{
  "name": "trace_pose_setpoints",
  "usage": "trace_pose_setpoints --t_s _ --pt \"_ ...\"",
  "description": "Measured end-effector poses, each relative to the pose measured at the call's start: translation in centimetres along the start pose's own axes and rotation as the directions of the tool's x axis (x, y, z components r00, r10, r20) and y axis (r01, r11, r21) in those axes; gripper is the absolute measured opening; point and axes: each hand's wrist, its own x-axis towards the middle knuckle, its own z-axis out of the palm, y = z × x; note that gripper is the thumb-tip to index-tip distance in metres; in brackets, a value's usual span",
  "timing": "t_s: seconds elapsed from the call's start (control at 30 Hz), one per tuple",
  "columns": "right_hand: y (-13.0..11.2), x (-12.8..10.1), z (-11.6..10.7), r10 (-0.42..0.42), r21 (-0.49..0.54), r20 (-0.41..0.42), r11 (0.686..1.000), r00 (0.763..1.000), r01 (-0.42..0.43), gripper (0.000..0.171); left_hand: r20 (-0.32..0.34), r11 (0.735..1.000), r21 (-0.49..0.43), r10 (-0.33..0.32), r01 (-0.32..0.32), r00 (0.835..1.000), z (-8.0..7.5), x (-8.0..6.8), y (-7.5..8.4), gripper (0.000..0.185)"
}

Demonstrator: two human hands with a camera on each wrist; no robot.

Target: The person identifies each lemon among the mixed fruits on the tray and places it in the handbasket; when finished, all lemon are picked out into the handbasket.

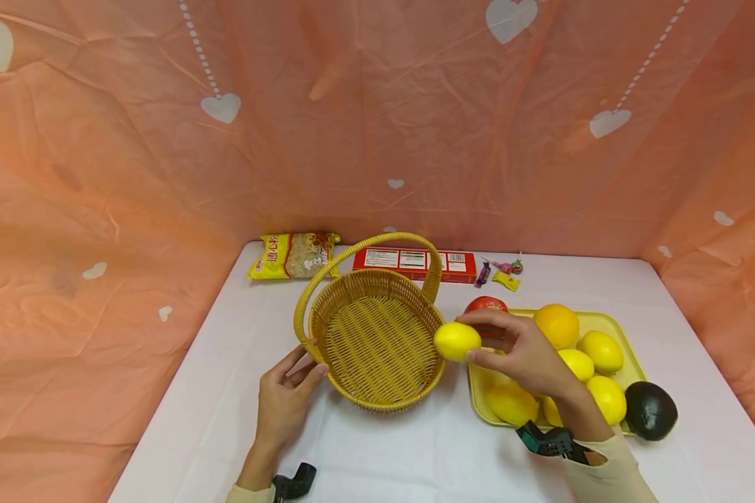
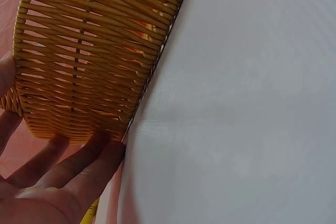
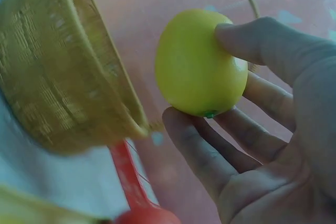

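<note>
My right hand (image 1: 522,353) pinches a yellow lemon (image 1: 457,341) between thumb and fingertips, just off the right rim of a wicker basket (image 1: 380,349). The right wrist view shows the lemon's green stem end facing down, above the basket's rim. With my left hand (image 1: 283,402) I hold the basket at its left side, thumb by the rim and fingers against the outer wall (image 2: 79,66). No items show inside the basket. Beneath my right hand lies a yellow tray (image 1: 478,402) with several lemons (image 1: 602,351), an orange (image 1: 556,326) and a red fruit (image 1: 486,304), partly hidden.
A dark avocado-like fruit (image 1: 651,411) touches the tray's right edge. Along the back stand a yellow pasta bag (image 1: 296,256), a red box (image 1: 377,258) partly behind the basket handle, and several wrapped sweets (image 1: 506,281). An orange cloth with hearts (image 1: 390,140) hangs behind the table.
</note>
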Motion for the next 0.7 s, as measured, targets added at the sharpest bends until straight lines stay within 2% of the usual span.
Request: trace_pose_setpoints --t_s 0.2,0.47,0.6,0.7 --pt "0.4 1.6 3.2 -0.019 0.036 0.070 0.999 0.997 0.017 0.048 0.010 1.000 0.012 -0.008 0.008 1.000 -0.1 -0.1 0.1 0.060" --pt "0.4 2.8 7.2 0.019 0.034 0.160 0.999 0.987 -0.025 0.047 0.008 1.000 0.013 -0.005 0.005 1.000 -0.1 -0.1 0.0 0.059" --pt "0.0 3.3 8.7 -0.001 0.023 0.193 1.000 0.981 -0.003 0.046 0.010 1.000 0.018 -0.003 0.003 1.000 -0.1 0.0 -0.1 0.056" --pt "-0.2 3.7 9.6 -0.042 -0.019 0.202 0.999 0.978 0.047 0.044 0.015 1.000 0.027 -0.009 0.009 1.000 -0.1 0.1 -0.2 0.056"
